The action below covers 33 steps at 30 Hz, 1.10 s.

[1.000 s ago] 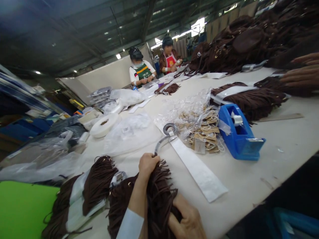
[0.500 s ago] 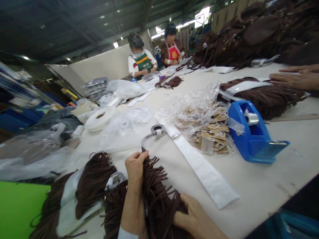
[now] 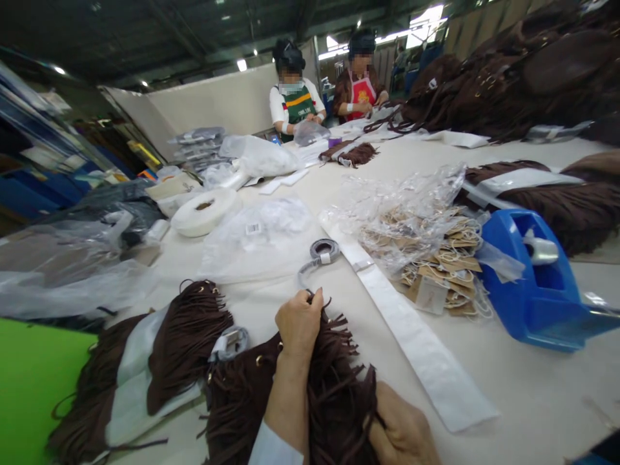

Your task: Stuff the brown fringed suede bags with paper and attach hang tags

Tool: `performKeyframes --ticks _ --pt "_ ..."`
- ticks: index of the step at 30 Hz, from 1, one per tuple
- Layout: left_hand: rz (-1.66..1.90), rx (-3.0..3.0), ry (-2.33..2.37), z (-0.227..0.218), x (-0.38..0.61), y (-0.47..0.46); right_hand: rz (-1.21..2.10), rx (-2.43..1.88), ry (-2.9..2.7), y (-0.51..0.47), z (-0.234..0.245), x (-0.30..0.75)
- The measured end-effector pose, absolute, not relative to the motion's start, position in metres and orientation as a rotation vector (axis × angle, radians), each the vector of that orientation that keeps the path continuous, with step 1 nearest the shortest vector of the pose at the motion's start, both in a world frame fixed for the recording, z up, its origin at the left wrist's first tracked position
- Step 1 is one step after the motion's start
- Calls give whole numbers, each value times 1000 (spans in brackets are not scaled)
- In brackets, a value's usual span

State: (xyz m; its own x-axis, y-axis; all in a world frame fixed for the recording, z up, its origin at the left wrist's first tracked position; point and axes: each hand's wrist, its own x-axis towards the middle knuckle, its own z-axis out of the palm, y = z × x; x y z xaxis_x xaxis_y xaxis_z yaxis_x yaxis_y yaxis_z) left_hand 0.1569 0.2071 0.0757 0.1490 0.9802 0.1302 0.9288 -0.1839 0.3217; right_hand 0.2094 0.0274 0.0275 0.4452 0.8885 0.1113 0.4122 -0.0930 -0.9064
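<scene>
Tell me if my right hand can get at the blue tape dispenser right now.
Probably yes, if the right hand lets go of the fringed brown bag; only a flat white strip seems to lie between it and the blue tape dispenser.

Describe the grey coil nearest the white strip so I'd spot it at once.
On the pale table, find the long white strip. Left of its far half, just beyond the left hand gripping brown fringe, lies the coil. Unlike the white roll, it is grey; unlike the grey bundle by the fringe, its tail curves toward the hand.
</scene>
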Motion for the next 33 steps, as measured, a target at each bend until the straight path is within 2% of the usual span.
performKeyframes --ticks 4,10,17,24,33 --pt "321 2364 1886 70 162 206 591 -1851 -1261 24 21 217" --pt "294 2419 1833 66 165 204 713 -2060 -1358 18 22 233" --pt "331 2391 1794 66 163 204 541 -2162 -1652 38 48 234" --pt "321 2370 1776 65 162 204 578 -2414 -1622 86 74 214" --pt "231 2276 1740 62 163 209 521 -2557 -1758 68 50 226"
